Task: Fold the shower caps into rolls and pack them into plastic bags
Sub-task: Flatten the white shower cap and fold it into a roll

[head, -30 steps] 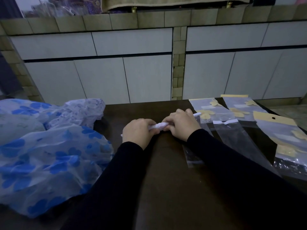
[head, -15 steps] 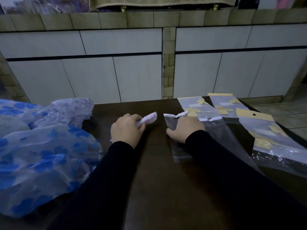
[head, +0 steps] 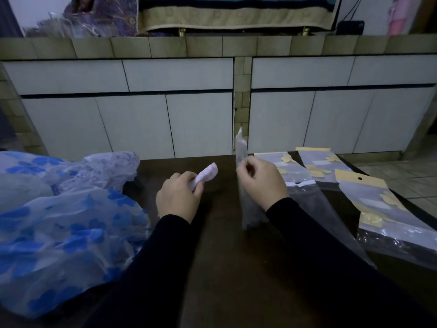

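Your left fingers (head: 189, 183) were curled round the rolled shower cap (head: 206, 176), its far end poking out up and right of the left hand (head: 178, 200). Your right fingers (head: 248, 172) pinched the plastic bag (head: 241, 159) near its top, held upright and edge-on w/ its lower end near the dark surface (head: 227, 256); right hand (head: 261, 185) sat just right of the roll, the two apart.

Risks as I judged them: the bag mouth looked closed & one-handed, so the roll could've jammed at the lip and unwound. A loose grip on the roll would've let it spring open, since thin film doesn't hold a fold. The limp bag could've buckled under a push.

Further out: loose blue-print caps (head: 59, 221) heaped at left, spare bags (head: 369, 209) at right, close enough for a sleeve to drag off the edge.
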A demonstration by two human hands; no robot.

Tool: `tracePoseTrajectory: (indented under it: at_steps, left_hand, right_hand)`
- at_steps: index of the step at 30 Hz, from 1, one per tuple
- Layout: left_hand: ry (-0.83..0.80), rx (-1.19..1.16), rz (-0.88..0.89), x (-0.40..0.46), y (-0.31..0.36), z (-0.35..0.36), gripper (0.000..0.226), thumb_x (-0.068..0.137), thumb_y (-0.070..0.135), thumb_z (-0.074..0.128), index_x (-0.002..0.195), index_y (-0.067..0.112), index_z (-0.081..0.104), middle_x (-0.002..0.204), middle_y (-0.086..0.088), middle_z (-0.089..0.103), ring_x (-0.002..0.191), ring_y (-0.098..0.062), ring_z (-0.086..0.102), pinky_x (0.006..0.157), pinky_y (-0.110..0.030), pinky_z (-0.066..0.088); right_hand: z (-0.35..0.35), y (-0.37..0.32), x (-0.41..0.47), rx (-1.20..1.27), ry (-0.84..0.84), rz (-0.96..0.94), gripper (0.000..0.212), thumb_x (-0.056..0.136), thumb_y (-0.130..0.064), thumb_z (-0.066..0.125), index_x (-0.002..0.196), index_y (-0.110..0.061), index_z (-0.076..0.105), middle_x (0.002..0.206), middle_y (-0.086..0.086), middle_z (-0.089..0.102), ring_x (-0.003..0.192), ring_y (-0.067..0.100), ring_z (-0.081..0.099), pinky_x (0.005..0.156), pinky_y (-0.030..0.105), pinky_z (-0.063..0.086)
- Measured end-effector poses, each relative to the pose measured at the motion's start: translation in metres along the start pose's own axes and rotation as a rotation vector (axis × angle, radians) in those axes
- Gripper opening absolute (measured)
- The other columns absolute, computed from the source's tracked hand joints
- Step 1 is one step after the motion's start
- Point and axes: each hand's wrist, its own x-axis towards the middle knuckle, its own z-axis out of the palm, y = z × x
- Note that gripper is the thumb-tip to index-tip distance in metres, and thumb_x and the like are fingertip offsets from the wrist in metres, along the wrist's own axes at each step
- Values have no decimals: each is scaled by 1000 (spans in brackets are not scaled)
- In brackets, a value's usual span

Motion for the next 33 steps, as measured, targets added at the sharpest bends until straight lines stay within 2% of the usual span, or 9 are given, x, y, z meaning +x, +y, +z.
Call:
tracePoseTrajectory:
  at_steps: [3, 7, 10, 13, 16, 18, 22, 26, 33]
  left_hand:
    - [69, -26, -25, -1, 0, -3, 28, 92, 39, 55, 112, 23, 65, 85, 7, 51, 75, -9, 48, 65, -23, 35]
    - [130, -46, -60, 2, -1, -5, 27, 92, 39, 56, 111, 24, 65, 88, 4, 56, 76, -11, 51, 65, -25, 40]
    - [165, -62, -59, 2, 0, -5, 27, 91, 38, 58, 112, 23, 65, 91, 1, 60, 78, -13, 55, 67, -29, 47]
    - [137, -47, -58, 1, 1, -5, 27, 91, 38, 58, 113, 25, 64, 92, 3, 59, 77, -9, 51, 66, -24, 41]
    - [86, -22, -47, 0, -2, -5, 27, 92, 41, 55, 113, 27, 65, 90, 5, 54, 78, -7, 45, 66, -24, 33]
    - [63, -18, -34, 1, -4, -3, 27, 92, 40, 56, 113, 26, 66, 90, 4, 56, 78, -8, 46, 68, -25, 33]
    - [63, 17, -11, 2, -1, -3, 27, 90, 40, 57, 110, 27, 68, 94, 0, 62, 86, -20, 56, 69, -29, 33]
    - [85, 36, 4, 1, -3, -6, 27, 91, 39, 56, 111, 26, 68, 93, 0, 62, 81, -17, 55, 69, -29, 37]
    - [44, -30, 1, 5, 3, -15, 29, 92, 41, 53, 115, 27, 65, 92, 5, 56, 83, -12, 53, 77, -32, 44]
  right_hand:
    - [3, 2, 5, 344, -15, 106, 24, 100, -27, 45, 86, -18, 62, 72, -3, 55, 65, 9, 51, 58, 19, 39]
    - [5, 13, 5, 523, -21, 293, 23, 99, -23, 47, 85, -18, 65, 68, 1, 55, 58, 10, 48, 52, 21, 39]
    - [7, 25, 5, 278, -132, 404, 26, 92, -24, 55, 74, -9, 67, 65, 3, 57, 65, 16, 53, 63, 28, 44]
    - [10, 33, 4, -128, -296, 432, 23, 88, -31, 60, 76, -12, 68, 70, 5, 64, 74, 18, 62, 72, 30, 48]
    - [9, 24, 3, -247, -256, 314, 18, 86, -32, 61, 74, -18, 62, 70, -1, 59, 73, 16, 59, 67, 28, 45]
    - [13, 16, 4, -245, -213, 55, 10, 85, -31, 62, 82, -22, 63, 83, -5, 59, 82, 13, 56, 75, 30, 47]
    - [30, 17, 11, -202, -502, -306, 34, 88, -31, 60, 123, -31, 60, 127, -9, 57, 121, 11, 46, 104, 35, 36]
    - [40, 24, 19, -205, -663, -244, 42, 89, -37, 60, 131, -35, 55, 132, -11, 57, 121, 12, 49, 103, 38, 41]
    - [45, 27, 19, 67, -517, -36, 24, 92, -30, 61, 113, -24, 70, 107, -6, 70, 99, 8, 62, 88, 25, 48]
